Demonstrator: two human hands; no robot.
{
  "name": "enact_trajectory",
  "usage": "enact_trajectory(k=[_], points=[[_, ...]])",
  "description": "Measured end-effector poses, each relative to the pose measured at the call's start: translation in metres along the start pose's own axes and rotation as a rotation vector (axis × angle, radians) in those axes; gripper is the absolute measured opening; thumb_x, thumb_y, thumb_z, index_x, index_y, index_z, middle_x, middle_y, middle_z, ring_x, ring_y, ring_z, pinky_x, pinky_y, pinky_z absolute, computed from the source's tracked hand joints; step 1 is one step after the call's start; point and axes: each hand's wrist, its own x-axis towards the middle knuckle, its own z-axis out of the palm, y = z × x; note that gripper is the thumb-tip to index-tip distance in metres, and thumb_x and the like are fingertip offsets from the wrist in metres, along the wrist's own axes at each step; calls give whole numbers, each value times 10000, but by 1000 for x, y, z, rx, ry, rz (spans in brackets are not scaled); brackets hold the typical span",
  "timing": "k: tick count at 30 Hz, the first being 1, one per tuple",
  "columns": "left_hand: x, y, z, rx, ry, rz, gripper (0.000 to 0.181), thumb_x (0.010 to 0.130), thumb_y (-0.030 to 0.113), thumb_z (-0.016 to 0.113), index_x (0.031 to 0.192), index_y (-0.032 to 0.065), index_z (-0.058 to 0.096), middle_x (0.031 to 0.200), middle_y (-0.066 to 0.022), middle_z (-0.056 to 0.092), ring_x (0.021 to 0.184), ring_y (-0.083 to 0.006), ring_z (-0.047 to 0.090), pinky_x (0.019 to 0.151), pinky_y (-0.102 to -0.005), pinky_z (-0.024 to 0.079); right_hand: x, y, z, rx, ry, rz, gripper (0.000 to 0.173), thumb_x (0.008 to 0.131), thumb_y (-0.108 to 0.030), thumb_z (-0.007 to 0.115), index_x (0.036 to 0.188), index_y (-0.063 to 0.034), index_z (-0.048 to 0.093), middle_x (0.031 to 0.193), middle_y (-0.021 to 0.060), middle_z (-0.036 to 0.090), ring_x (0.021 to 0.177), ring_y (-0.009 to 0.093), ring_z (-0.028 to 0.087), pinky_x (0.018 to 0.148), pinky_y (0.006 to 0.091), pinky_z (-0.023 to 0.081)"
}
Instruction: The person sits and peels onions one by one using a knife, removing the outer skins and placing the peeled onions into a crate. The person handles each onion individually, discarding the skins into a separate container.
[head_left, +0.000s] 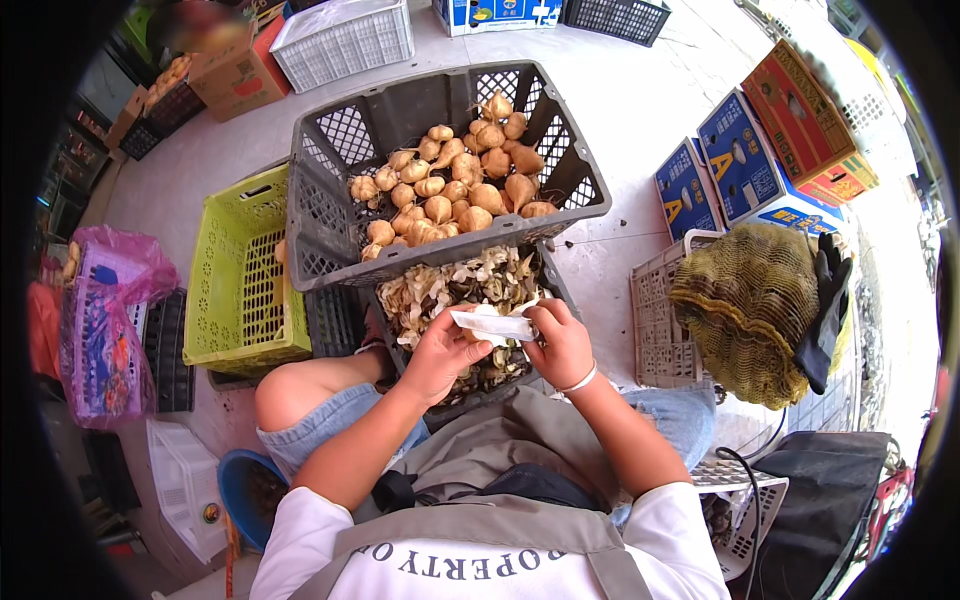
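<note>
My left hand (445, 352) holds a pale, round root vegetable (484, 315), largely hidden by the blade. My right hand (559, 341) is shut on a knife (495, 325) with a broad, light metal blade lying across the vegetable; its handle is hidden in my fist. Both hands are over a dark crate of peelings (420, 300) between my knees. Just beyond, a black plastic crate (450, 82), resting partly on the peelings crate, holds several brown, bulb-shaped root vegetables (466, 169).
A yellow-green crate (199, 300) stands left, a blue basin (244, 517) lower left. At right, a mesh sack (742, 307) and black gloves (823, 315) lie on a grey crate (656, 322). Cardboard boxes (742, 161) stand behind it. A white crate (345, 45) is at the far side.
</note>
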Motion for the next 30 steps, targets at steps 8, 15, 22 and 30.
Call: enact_trajectory(k=[8, 15, 22, 30], points=[[-1, 1, 5, 90, -9, 18, 489, 738, -20, 647, 1160, 25, 404, 1089, -69, 504, 998, -154, 515, 854, -281, 452, -9, -10, 3, -132, -97, -2, 205, 631, -100, 616, 785, -68, 485, 714, 100, 492, 618, 301, 517, 549, 361, 433], [-4, 0, 13, 190, -42, -24, 527, 740, 0, 653, 1187, 20, 374, 1121, -81, 477, 1022, -159, 492, 879, -287, 427, -5, 6, 2, 1040, -425, 903, 142, 838, -176, 523, 863, -43, 482, 639, 43, 529, 451, 151, 491, 442, 242, 396], [-3, -5, 10, 159, -40, -63, 564, 732, 14, 665, 1208, 46, 363, 1112, -68, 470, 1024, -155, 484, 870, -293, 432, -9, -4, 6, 941, -172, 501, 259, 761, -117, 659, 950, -54, 493, 800, -6, 512, 590, 53, 463, 522, 199, 396], [-4, -5, 11, 212, -31, -65, 566, 736, 4, 657, 1221, 50, 369, 1103, -62, 483, 1005, -145, 493, 851, -279, 440, -9, -9, 6, 981, -212, 776, 166, 794, -144, 625, 843, -38, 506, 594, -26, 494, 517, 45, 463, 469, 204, 385]])
